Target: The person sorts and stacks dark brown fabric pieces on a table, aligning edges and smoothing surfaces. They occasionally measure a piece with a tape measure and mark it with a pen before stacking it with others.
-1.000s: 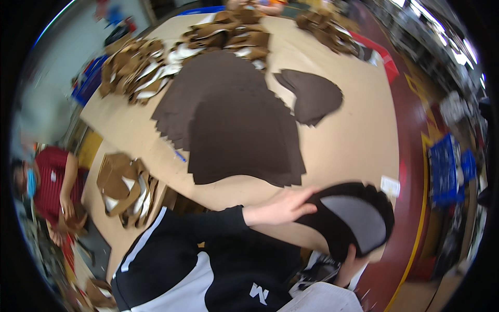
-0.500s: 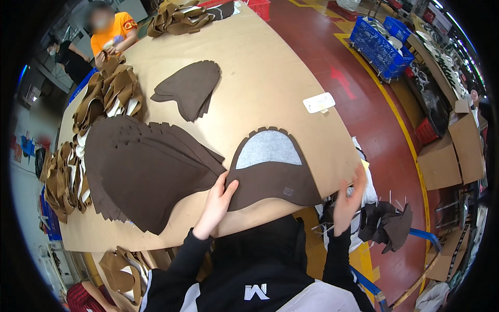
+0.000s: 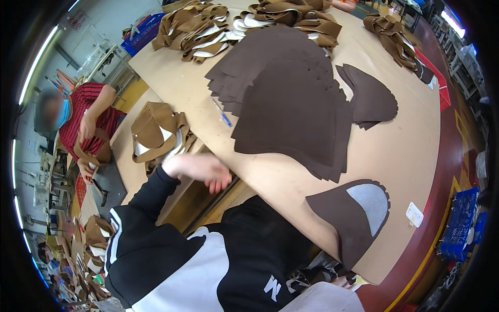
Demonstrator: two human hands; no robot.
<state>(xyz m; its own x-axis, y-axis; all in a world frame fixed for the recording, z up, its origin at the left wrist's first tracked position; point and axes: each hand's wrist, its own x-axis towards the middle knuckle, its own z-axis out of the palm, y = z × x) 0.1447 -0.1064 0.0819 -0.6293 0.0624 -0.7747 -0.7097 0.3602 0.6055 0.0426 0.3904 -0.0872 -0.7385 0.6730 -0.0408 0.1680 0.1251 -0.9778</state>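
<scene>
My left hand (image 3: 200,169), slightly blurred, is off the table's near edge with loosely bent fingers and nothing in it. It is nearest to a brown strapped piece with white lining (image 3: 153,127) on the side table. A small part of my right hand (image 3: 342,282) shows low by the table edge; its fingers are mostly hidden. Near it lies a dark brown cut piece with a pale grey-blue patch (image 3: 368,205) and a notched curved edge, touched by neither hand. A large fanned stack of dark brown cut pieces (image 3: 291,109) lies farther in.
A smaller dark brown stack (image 3: 371,96), a blue pen (image 3: 222,113) and a white card (image 3: 414,215) lie on the tan table (image 3: 405,151). Brown pieces (image 3: 195,28) are heaped at the back. A person in a red striped shirt (image 3: 86,117) works at left. A blue crate (image 3: 460,223) stands right.
The view has swung to the left. My left hand has let go of the patched dark brown piece and moved left toward the side table. My right hand is now mostly hidden.
</scene>
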